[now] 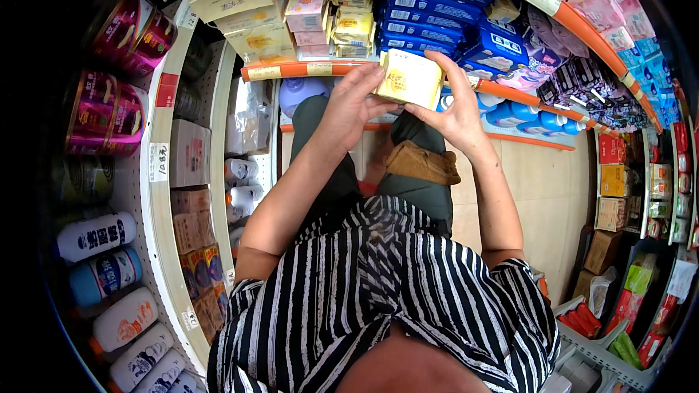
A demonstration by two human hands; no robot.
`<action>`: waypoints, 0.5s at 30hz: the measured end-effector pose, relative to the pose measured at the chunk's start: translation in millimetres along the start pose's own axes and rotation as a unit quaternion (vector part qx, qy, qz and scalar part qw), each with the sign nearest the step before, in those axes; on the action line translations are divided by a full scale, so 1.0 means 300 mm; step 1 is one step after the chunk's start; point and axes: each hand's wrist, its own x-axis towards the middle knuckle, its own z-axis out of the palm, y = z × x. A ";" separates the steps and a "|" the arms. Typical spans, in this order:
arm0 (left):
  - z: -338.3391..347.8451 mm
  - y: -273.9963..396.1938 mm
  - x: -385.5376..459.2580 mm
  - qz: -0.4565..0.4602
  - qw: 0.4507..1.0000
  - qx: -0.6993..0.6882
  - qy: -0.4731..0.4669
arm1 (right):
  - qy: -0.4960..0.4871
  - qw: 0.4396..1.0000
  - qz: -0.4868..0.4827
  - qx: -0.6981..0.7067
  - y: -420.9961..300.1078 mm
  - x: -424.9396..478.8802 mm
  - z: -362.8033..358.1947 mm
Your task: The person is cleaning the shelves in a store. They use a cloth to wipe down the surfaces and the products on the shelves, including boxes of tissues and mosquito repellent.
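A small pale-yellow and white soft package [413, 78], bearing printed writing, is held up in front of the shelf. My left hand [354, 94] grips its left edge, fingers along the side and lower corner. My right hand [457, 106] holds the opposite side, with the thumb at the bottom edge and fingers at the top corner. Just behind the package are stacked blue packs [420, 19] and a column of similar yellow packs [352, 24]. A brown cloth [421, 164] rests on my right knee, below the hands.
Orange shelf edging [306, 69] runs across the front, with cream boxes [259, 41] above it. Blue bottles [510, 113] and a purple bottle [302, 97] stand on the low shelf. White shelving [164, 213] with bottles is close on my left. Grey baskets [617, 357] sit at the lower right.
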 end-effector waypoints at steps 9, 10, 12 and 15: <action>-0.040 -0.030 0.006 0.087 0.983 0.110 0.120 | -0.041 0.984 -0.072 -0.158 -0.020 0.036 0.018; -0.052 -0.036 0.007 0.102 0.978 0.126 0.130 | -0.049 0.978 -0.095 -0.181 -0.051 0.044 0.018; -0.065 -0.040 0.004 0.126 0.968 0.159 0.149 | -0.069 0.965 -0.127 -0.217 -0.057 0.059 0.044; -0.102 -0.043 -0.001 0.157 0.960 0.164 0.163 | -0.093 0.961 -0.136 -0.223 -0.051 0.084 0.090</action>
